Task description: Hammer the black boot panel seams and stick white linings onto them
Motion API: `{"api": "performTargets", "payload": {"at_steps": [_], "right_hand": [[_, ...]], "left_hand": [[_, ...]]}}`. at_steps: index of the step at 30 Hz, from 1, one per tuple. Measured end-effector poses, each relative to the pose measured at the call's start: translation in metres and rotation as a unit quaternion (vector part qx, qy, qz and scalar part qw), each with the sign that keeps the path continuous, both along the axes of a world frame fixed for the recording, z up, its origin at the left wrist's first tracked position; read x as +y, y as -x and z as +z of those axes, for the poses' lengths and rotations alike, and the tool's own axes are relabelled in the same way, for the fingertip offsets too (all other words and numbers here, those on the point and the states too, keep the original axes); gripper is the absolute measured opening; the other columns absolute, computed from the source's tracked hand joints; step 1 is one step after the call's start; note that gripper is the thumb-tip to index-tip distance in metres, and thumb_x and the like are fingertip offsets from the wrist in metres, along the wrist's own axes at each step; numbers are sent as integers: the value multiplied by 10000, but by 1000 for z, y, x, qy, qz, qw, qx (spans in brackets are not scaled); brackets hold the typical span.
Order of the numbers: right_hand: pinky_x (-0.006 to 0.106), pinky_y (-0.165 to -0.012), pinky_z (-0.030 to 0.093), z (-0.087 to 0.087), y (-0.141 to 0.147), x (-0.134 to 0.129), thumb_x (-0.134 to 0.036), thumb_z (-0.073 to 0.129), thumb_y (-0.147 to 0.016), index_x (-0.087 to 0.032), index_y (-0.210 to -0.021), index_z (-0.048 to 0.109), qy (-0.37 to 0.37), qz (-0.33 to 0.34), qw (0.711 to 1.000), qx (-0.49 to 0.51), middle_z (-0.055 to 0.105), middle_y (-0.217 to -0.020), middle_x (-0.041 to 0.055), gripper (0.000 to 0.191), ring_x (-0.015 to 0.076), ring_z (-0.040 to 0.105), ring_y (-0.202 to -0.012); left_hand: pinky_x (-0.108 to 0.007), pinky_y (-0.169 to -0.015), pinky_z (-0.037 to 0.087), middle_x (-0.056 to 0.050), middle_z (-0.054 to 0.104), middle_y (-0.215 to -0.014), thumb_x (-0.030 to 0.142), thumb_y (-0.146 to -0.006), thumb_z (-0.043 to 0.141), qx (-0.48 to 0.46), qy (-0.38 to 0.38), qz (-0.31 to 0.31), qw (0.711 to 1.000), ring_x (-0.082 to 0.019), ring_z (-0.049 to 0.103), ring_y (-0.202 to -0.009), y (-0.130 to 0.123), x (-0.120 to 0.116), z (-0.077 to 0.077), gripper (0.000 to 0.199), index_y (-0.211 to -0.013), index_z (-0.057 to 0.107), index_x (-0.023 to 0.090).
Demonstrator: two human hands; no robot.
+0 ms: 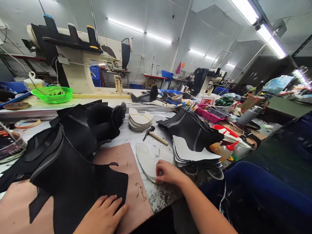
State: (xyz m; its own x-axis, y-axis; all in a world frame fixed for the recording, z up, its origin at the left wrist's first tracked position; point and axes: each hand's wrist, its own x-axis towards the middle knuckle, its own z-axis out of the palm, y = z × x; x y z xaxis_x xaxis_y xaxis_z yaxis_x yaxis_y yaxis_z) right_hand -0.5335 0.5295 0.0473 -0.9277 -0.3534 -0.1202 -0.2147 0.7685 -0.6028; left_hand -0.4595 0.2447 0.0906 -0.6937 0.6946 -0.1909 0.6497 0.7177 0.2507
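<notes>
My left hand (104, 213) lies with fingers spread on a black shoe upper (75, 182), pressing its lower right part against a brown sheet (124, 159). My right hand (168, 173) is closed, with thumb and fingers pinched at the lower edge of a white U-shaped piece (146, 159) on the table. Whether it has lifted one layer there is hard to see. Beyond that piece lies a hammer (157, 136) with a wooden handle. A stack of similar cream U-shaped pieces (140, 120) sits behind the hammer.
More black uppers (97, 122) are heaped at the left, and a pile of black pieces (190, 130) lies at the right. A sewing machine (78, 61) stands behind. A green basket (52, 94), a pink basket (209, 112) and a red-capped bottle (226, 151) are around the table.
</notes>
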Motion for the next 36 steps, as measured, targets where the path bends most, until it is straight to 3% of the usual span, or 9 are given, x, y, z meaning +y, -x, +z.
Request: {"api": "performTargets", "payload": {"at_steps": [5,13,16,20,24,26,29,31,36], "right_hand": [[229,-584,315,2,4,2,-138,461,-812,-174,-788,582,9,-53,998,19,572,-691,-5,128,139,504,-663],[223,-564,350,-7,20,1,-215,504,-784,-170,-747,579,27,-141,989,45,589,-638,-6,95,143,523,-614],[249,-600,378,24,38,6,-239,416,-829,-152,-834,575,31,-218,970,105,604,-713,33,181,169,545,-665],[310,-726,382,98,50,10,-287,306,-901,-150,-1054,531,30,-291,931,219,610,-862,76,305,217,557,-823],[318,-719,394,142,12,-11,-235,423,-877,-191,-1034,593,-39,-133,953,268,640,-796,54,235,225,595,-771],[290,-700,410,139,-22,-26,-150,439,-858,-225,-1003,619,-58,44,967,242,663,-796,34,243,202,610,-753],[296,-807,423,121,-72,-36,-201,481,-880,-246,-1010,623,22,218,956,193,676,-942,31,197,193,600,-894],[309,-850,423,109,-93,-35,-374,516,-880,-244,-1002,632,125,211,956,160,674,-971,41,212,199,591,-930],[322,-728,477,78,-101,-52,-739,583,-621,-228,-942,665,290,82,953,-23,670,-861,57,608,236,604,-799]], "left_hand": [[-466,-924,400,-165,564,-1224,427,-782,602,-12,16,-40,999,-330,521,-1116,18,63,26,531,-1225,538,143],[-558,-1013,247,-301,296,-1370,556,-727,626,-23,31,-40,998,-431,274,-1277,48,108,-18,827,-1313,399,20],[-578,-999,236,-299,323,-1363,553,-668,679,-47,-28,-26,998,-450,290,-1265,53,107,-29,811,-1272,468,53],[-599,-984,225,-267,412,-1331,623,-660,632,-79,-103,-5,992,-450,340,-1235,63,103,-32,740,-1166,562,89],[-450,-905,405,-179,521,-1265,676,-849,115,-149,-200,24,968,-299,512,-1134,70,95,-14,759,-1289,438,149],[-364,-796,474,-150,527,-1264,534,-868,-136,-244,-319,48,915,-230,581,-1048,65,88,0,762,-1376,290,157],[-310,-708,483,-123,620,-1115,554,-875,311,-414,-529,116,732,-234,630,-912,48,75,27,628,-1347,341,141],[-293,-711,474,-83,663,-998,403,-718,642,-449,-597,163,644,-236,637,-857,36,65,46,655,-1286,437,149],[-323,-724,488,-56,640,-1066,300,-627,706,-374,-673,253,586,-297,604,-955,6,26,74,670,-1248,473,209]]}}
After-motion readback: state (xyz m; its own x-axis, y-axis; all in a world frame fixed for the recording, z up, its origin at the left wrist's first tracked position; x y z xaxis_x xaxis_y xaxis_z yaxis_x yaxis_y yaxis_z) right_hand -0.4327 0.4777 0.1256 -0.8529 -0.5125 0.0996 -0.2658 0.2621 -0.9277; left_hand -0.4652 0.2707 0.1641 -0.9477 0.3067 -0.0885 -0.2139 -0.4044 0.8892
